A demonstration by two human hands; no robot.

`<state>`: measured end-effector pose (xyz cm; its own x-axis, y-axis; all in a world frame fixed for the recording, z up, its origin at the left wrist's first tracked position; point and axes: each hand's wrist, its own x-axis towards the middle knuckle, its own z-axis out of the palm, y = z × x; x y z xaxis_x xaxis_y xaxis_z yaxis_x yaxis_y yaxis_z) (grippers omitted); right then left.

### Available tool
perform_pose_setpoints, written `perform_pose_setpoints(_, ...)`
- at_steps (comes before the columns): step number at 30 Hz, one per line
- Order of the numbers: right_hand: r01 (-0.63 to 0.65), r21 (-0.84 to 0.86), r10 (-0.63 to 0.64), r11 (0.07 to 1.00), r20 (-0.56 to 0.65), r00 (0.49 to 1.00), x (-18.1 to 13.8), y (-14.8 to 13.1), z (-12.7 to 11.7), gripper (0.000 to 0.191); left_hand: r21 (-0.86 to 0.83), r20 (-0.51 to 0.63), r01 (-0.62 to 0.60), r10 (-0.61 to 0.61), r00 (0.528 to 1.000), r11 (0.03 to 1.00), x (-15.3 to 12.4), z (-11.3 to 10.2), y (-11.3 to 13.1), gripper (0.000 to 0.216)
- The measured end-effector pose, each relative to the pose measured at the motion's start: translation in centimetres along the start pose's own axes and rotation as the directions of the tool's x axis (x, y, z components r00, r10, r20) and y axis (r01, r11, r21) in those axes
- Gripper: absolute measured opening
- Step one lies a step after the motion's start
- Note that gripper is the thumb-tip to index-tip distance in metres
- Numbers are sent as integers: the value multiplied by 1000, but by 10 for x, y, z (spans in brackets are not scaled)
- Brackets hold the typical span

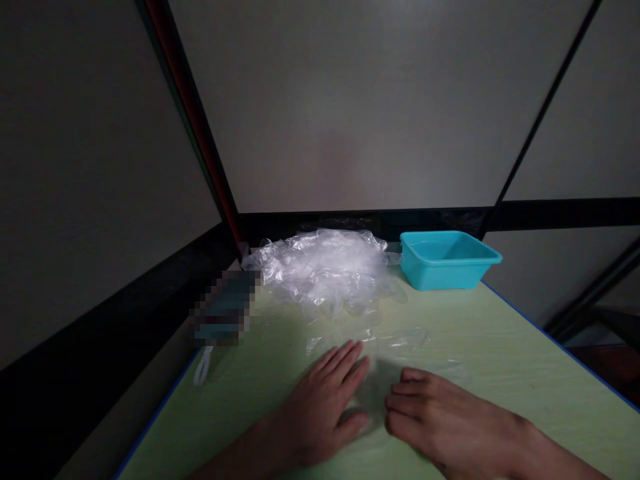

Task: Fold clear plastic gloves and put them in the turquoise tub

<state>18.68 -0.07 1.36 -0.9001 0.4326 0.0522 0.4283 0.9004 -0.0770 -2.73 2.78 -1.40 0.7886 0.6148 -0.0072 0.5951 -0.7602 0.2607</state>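
Observation:
A thin, clear plastic bag (pixel 406 340) lies spread on the pale green tabletop in front of me. My left hand (pixel 330 407) rests flat on its left part, fingers stretched out and thumb apart. On the right, my right hand (pixel 435 417) has its fingers curled in, closed at the bag; the fingertips are partly hidden, and the film between them hardly shows. Beyond both hands sits a loose heap of crumpled clear plastic bags (pixel 330 267), apart from the hands.
A turquoise plastic basin (pixel 450 273) stands at the table's back right. At the left edge lies a blurred-out dark object (pixel 227 310) with a white loop strap (pixel 202 367). Grey panels (pixel 360 120) rise behind the table (pixel 525 347), which has a blue edge.

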Motion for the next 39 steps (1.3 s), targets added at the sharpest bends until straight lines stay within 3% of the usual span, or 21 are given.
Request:
perform_pose_setpoints(3, -130, 199, 145, 971, -65, 987, -12, 13, -14, 21, -1, 1, 7, -7, 1000, 1000, 0, -1, 0, 59)
perform_pose_setpoints(5, -146, 357, 199, 923, -116, 973, -21, 21, -21, 18, -5, 1, 10, -10, 1000, 1000, 1, -2, 0, 60)
perform_pose_setpoints(8, -66, 574, 195, 816, -165, 967, -30, 31, -26, 14, -13, -2, 16, -17, 1000, 1000, 1, -1, 0, 63)
perform_pose_setpoints(12, 7, 766, 154, 643, -138, 978, -36, 45, -26, 18, -29, 4, 14, -14, 1000, 999, 1, -1, -1, 64)
perform_pose_setpoints(16, 69, 841, 256, 537, -240, 937, -39, 57, -26, 16, -74, 43, 6, -3, 999, 997, 0, -6, 3, 69)
perform_pose_setpoints(19, -25, 790, 402, 613, -285, 870, -35, 61, -24, 16, -121, 54, -6, 13, 998, 993, -2, -9, 10, 77)
perform_pose_setpoints(21, -131, 702, 441, 700, -281, 852, -28, 60, -18, 24, -146, 33, 1, 4, 999, 989, -3, -10, 15, 79)
perform_pose_setpoints(24, -225, 565, 425, 794, -252, 869, -16, 57, -4, 40, -155, -55, 38, -47, 997, 987, 3, -11, 20, 69)
perform_pose_setpoints(27, -283, 487, 420, 827, -198, 886, -5, 55, 12, 49, -124, -98, 86, -99, 990, 989, 18, -10, 25, 57)
perform_pose_setpoints(33, -366, 286, 418, 885, -145, 897, 1, 58, 35, 54, -49, -52, 155, -158, 986, 987, 44, 4, 26, 64)
perform_pose_setpoints(39, -391, 102, 400, 915, -94, 912, 0, 60, 39, 53, 51, -91, 121, -116, 989, 991, 37, 19, 12, 67)
